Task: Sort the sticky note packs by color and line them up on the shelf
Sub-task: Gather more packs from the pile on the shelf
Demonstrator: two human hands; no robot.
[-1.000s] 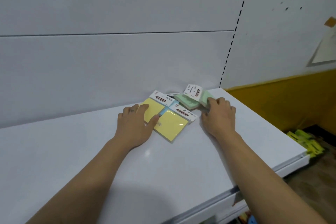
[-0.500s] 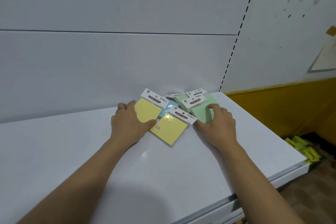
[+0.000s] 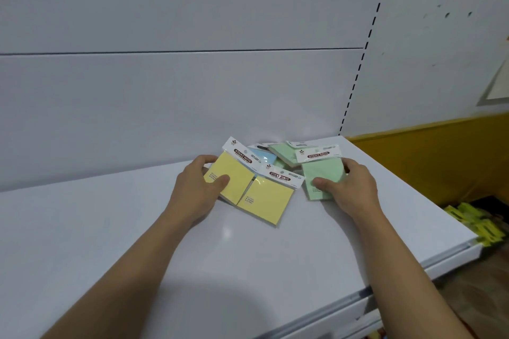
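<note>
Several sticky note packs lie clustered near the back of the white shelf [image 3: 248, 270]. My left hand [image 3: 195, 190] grips a yellow pack [image 3: 237, 176], thumb on top and fingers round its left edge. A second yellow pack [image 3: 265, 201] lies just right of it, partly under its edge. My right hand [image 3: 349, 187] holds a green pack [image 3: 322, 173] with the thumb on its face. Behind them lie another green pack [image 3: 283, 153] and a blue pack [image 3: 263, 155], both partly covered.
A white panelled wall [image 3: 165, 91] rises straight behind the packs. The shelf ends at a right edge [image 3: 413, 201], beyond which are a yellow wall band [image 3: 440, 157] and bright yellow items [image 3: 479, 223] on the floor.
My left hand has shifted from lying flat on the yellow pack to gripping it. My right hand has pulled the green pack forward and to the right, away from the pile.
</note>
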